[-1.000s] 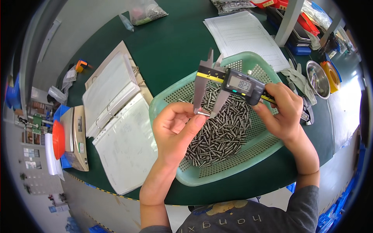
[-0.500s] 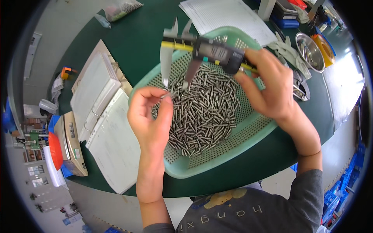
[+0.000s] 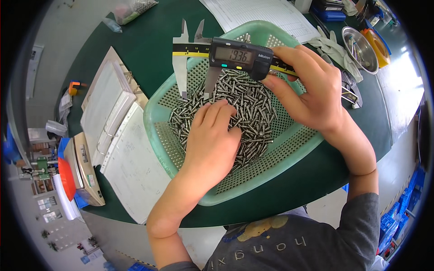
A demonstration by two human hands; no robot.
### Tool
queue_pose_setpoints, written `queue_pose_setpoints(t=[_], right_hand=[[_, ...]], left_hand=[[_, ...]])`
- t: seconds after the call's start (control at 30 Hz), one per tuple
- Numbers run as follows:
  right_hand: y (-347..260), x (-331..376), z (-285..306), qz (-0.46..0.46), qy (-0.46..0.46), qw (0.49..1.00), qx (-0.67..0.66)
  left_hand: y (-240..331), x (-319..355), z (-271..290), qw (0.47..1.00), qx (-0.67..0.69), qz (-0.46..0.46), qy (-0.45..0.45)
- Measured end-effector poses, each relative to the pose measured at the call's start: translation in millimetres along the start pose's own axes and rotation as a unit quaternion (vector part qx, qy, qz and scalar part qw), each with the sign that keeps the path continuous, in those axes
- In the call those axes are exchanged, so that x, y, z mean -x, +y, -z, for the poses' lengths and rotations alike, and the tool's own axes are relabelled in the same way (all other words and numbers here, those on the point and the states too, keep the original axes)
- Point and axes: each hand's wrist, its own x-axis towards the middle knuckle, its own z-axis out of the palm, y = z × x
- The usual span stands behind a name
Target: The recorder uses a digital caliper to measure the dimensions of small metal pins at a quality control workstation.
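Observation:
My right hand (image 3: pixel 312 92) is closed around the beam end of a digital caliper (image 3: pixel 233 56), which it holds level above the basket. The caliper's long jaws point down and stand apart, with nothing visible between them. My left hand (image 3: pixel 212 140) is back-up over a heap of small metal pins (image 3: pixel 253 108), just below the jaws. Its fingers reach forward, slightly spread, onto the pins; what lies under the palm is hidden. The heap fills the middle of a green perforated plastic basket (image 3: pixel 271 160).
An open ring binder (image 3: pixel 124 149) lies left of the basket, beside a scale (image 3: pixel 84 169). Behind are printed sheets (image 3: pixel 257 18). White gloves (image 3: pixel 337 54), a steel bowl (image 3: pixel 361 49) and a second caliper (image 3: pixel 349 95) lie at right on the green table (image 3: pixel 153 49).
My left hand has moved from a pinch near the jaws, on a small metal piece, down onto the heap. The caliper has shifted slightly left, and the view has moved a little.

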Motion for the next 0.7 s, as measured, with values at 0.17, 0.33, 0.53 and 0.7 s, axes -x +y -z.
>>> queue_pose_setpoints(t=[0.17, 0.33, 0.53, 0.7], right_hand=[[3, 1, -1, 0.004, 0.002, 1.000, -0.001], [-2, -3, 1, -0.001, -0.006, 1.000, 0.005], [-3, -2, 2, -0.006, -0.001, 1.000, -0.019], [-4, -2, 0, -0.007, -0.014, 0.999, -0.042]], left_hand=[[-2, -3, 1, 0.997, 0.067, 0.024, -0.003], [-11, 1, 4, 0.977, 0.182, 0.085, 0.066], [-22, 8, 5, 0.764, 0.543, 0.215, 0.274], [-24, 14, 11, 0.694, 0.640, 0.173, 0.280]])
